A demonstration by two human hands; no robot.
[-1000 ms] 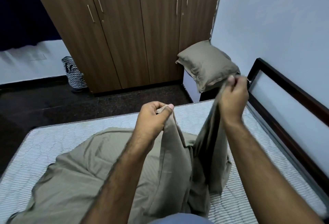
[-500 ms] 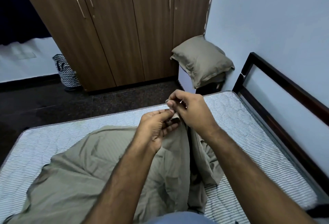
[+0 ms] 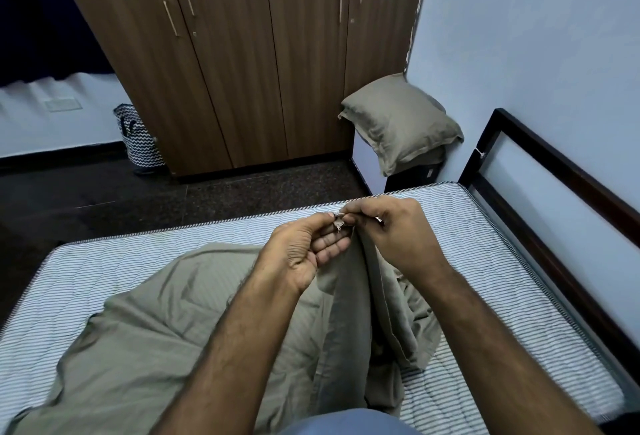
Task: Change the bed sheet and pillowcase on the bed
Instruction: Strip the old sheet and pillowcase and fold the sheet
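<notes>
Nearest the camera, the olive bed sheet lies bunched over the near half of the striped mattress, w/ one length of it drawn up toward the hands, prob. so an edge or corner can be found before spreading. Left hand has fingers curled, pinching the sheet's frayed corner at thumb & fingertips; right hand is curled too, pinching the same corner from the other side, the two hands touching. Looks like the person is matching edges or checking the hem, so the sheet isn't spread or tucked yet. Vs 1 s ago: the hands were well apart, right one raised w/ fabric stretched between them; now they've come together low over the mattress. Farther back, the pillow in a matching olive case sits on a low stand beside the dark headboard, off the bed, likely to keep the mattress free. Behind stand the wardrobe & a zigzag basket.
</notes>
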